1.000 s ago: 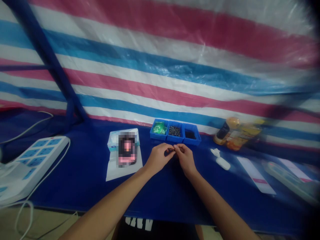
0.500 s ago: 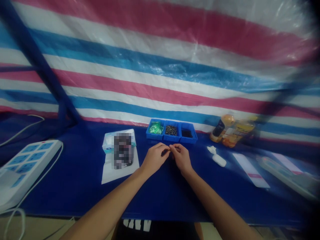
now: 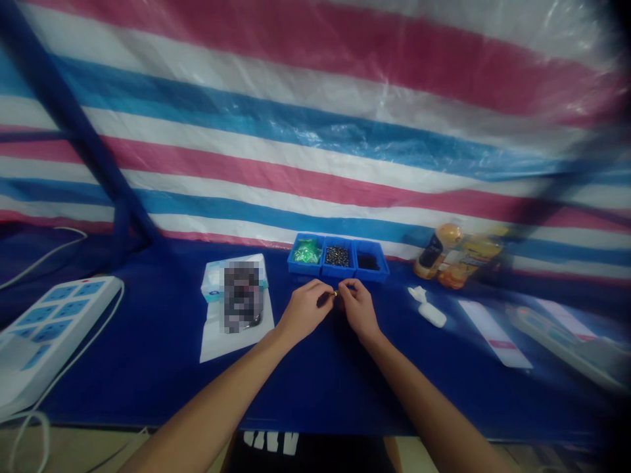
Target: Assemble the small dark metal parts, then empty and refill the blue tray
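Observation:
My left hand (image 3: 304, 310) and my right hand (image 3: 359, 309) meet over the blue table, fingertips pinched together. Between them is a small dark part (image 3: 327, 299) with a shiny tip, too small to name; the left fingers grip it and the right fingertips pinch its end. Just behind the hands stand three small blue bins: one with green pieces (image 3: 305, 253), one with dark grey pieces (image 3: 338, 256), one with black pieces (image 3: 371, 262).
A phone (image 3: 241, 295) lies on white paper (image 3: 214, 338) by a tissue pack at left. A white power strip (image 3: 44, 328) with cord sits far left. Bottles (image 3: 444, 253), a small white object (image 3: 428, 312), paper strips (image 3: 493, 335) lie right. A striped tarp hangs behind.
The view shifted slightly between the earliest frame and now. My hands stay pinched together at the same spot, with only small finger movements.

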Tool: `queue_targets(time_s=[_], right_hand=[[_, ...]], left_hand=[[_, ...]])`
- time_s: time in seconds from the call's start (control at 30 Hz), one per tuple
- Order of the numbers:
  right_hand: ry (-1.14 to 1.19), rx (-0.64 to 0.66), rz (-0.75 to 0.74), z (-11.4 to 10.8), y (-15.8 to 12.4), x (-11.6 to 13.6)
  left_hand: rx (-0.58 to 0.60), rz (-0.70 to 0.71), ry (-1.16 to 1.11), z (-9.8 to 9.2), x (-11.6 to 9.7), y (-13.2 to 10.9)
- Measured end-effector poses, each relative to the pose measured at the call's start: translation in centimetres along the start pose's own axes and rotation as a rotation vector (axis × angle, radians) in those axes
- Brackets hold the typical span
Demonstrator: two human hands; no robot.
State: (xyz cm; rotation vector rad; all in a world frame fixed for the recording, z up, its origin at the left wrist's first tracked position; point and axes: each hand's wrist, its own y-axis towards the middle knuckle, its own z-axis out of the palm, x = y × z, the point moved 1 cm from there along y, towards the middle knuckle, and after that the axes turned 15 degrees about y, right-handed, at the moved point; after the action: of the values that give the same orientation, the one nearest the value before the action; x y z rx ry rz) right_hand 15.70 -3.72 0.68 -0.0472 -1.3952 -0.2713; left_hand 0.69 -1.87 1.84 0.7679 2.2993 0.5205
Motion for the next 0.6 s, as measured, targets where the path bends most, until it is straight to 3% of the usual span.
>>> queue_targets(time_s=[0.2, 0.3, 0.5, 0.6], right_hand=[[0.089, 0.117, 0.077, -0.7, 0.6, 0.0], [0.001, 0.186, 0.06, -1.3, 1.0, 0.0], [-0.013, 0.195, 0.167, -1.9, 1.3, -0.2], [-0.061, 0.204, 0.133, -1.5, 0.9, 0.0]], left_hand=[[0.016, -0.013, 0.037, -0.3, 0.3, 0.0], [0.021, -0.023, 0.055, -0.4, 0.4, 0.1], [0.085, -0.02, 0.103, -0.3, 0.5, 0.0], [0.152, 0.02, 0.151, -0.1, 0.3, -0.2]])
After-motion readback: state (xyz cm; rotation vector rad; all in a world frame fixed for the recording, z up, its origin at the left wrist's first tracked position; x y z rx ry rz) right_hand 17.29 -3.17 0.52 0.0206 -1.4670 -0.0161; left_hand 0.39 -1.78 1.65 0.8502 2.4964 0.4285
